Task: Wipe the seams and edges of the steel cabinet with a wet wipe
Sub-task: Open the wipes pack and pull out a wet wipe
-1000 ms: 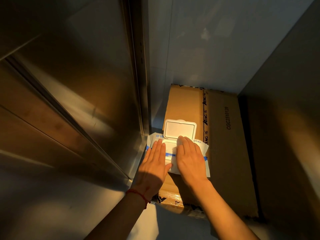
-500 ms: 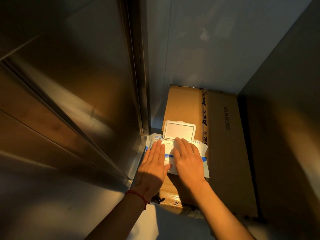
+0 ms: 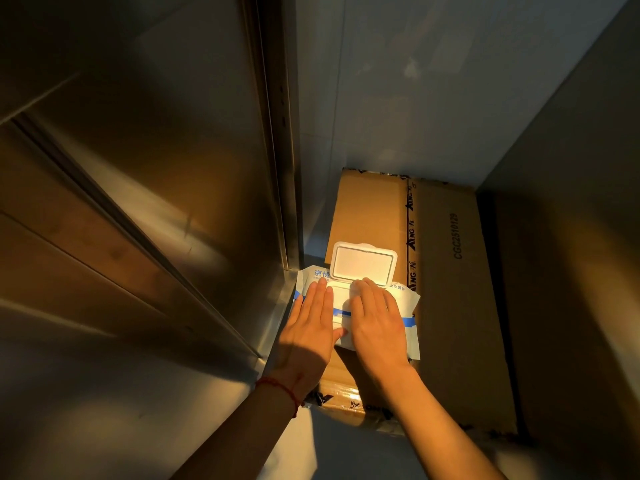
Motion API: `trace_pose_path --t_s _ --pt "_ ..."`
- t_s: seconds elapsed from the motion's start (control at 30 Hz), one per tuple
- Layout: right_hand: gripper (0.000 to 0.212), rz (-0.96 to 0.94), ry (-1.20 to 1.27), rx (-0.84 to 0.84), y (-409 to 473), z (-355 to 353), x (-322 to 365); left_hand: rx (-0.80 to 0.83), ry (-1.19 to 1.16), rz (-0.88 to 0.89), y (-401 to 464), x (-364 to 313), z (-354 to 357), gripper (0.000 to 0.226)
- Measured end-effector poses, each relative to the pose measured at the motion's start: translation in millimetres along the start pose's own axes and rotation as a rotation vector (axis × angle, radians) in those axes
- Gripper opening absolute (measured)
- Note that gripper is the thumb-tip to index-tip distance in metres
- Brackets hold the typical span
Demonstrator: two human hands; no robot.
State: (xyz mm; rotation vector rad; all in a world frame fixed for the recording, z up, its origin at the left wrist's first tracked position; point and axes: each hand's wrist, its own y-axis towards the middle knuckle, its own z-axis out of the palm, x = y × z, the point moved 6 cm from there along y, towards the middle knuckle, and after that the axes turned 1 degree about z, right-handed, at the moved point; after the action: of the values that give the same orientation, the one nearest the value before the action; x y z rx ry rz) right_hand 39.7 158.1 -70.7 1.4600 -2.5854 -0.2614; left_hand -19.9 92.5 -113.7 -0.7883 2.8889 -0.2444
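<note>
A white-and-blue wet wipe pack (image 3: 409, 304) lies on a cardboard box, right beside the steel cabinet (image 3: 156, 174). Its white flip lid (image 3: 363, 263) stands open. My left hand (image 3: 310, 329) lies flat on the pack's left half, fingers straight and together. My right hand (image 3: 376, 322) rests on the right half with its fingertips at the opening under the lid. A small white tuft of wipe (image 3: 356, 286) shows at my right index fingertip; whether the fingers pinch it is hidden. The cabinet's vertical edge seam (image 3: 277, 174) runs down to the pack's left corner.
The brown cardboard box (image 3: 450, 299) with printed tape fills the floor of a narrow gap. A pale wall (image 3: 398, 98) closes the back and a dark panel (image 3: 571, 237) the right. The cabinet's diagonal seam (image 3: 138, 233) crosses the left side.
My right hand slid a little left and toward me over the pack's opening, then reached its fingertips back up to the opening. My left hand has stayed flat on the pack.
</note>
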Motion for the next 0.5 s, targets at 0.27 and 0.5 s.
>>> trace_pose_path --t_s 0.27,0.5 --pt "0.059 -0.033 -0.02 -0.02 -6.9 -0.2 -2.3 -0.059 -0.019 0.014 1.7 -1.5 -4.9 0.072" --pt "0.055 -0.031 -0.02 -0.014 -7.5 0.5 -0.2 -0.231 0.02 0.073 -4.6 -9.4 -24.4 0.077"
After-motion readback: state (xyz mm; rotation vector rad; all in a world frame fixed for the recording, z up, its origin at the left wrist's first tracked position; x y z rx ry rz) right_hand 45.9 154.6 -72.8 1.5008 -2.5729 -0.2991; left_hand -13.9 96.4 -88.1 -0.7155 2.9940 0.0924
